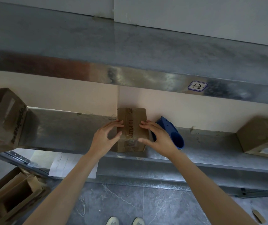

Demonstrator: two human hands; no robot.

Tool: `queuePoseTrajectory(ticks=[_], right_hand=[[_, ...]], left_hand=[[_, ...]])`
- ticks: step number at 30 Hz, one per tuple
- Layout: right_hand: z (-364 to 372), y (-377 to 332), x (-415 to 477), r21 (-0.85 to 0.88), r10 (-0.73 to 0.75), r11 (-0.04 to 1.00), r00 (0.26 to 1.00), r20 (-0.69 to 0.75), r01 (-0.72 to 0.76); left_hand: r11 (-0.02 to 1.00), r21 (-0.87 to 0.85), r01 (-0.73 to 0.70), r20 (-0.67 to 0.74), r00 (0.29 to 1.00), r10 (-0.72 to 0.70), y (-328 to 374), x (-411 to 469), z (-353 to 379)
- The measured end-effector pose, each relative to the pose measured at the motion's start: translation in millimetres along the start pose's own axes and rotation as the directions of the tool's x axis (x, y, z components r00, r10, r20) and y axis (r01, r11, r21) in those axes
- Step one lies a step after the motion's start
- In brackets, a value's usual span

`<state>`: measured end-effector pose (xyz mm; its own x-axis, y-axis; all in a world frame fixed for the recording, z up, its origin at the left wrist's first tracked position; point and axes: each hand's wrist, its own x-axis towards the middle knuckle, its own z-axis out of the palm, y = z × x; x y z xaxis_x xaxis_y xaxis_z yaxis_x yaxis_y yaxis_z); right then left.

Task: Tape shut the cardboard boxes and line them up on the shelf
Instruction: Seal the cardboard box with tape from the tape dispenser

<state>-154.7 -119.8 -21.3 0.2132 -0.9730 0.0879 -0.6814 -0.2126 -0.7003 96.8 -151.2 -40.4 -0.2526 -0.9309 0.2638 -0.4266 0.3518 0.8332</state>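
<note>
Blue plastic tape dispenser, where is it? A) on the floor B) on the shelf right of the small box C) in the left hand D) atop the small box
B: the blue plastic tape dispenser lies on the grey metal shelf, right of the small brown cardboard box.

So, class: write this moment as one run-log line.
left hand: grips small box | right hand: grips small box | small box: on shelf, top taped | blue tape dispenser: on shelf, right of box
</note>
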Motion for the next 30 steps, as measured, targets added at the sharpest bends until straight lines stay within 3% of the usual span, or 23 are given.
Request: queuePoseTrajectory(ticks=[10, 18, 30], right_hand=[[0.9, -4.8, -2.0, -0.146, -0.042, 0.989, 0.999, -0.029, 0.037], [17.3, -16.8, -3.9, -0.342, -0.100, 0.939, 0.979, -0.180, 0.033], [23.6, -18.6, -4.0, -0.314, -0.063, 0.949, 0.973, -0.222, -0.010]], left_hand=[[0.993, 0.115, -0.009, 0.072, 0.997, 0.001, 1.9, 0.0, -2.2], [0.992, 0.124, -0.014, -0.028, 0.999, 0.018, 7.7, -4.7, 9.8], [0.994, 0.110, 0.019, -0.021, 1.000, -0.017, 9.5, -10.5, 15.2]])
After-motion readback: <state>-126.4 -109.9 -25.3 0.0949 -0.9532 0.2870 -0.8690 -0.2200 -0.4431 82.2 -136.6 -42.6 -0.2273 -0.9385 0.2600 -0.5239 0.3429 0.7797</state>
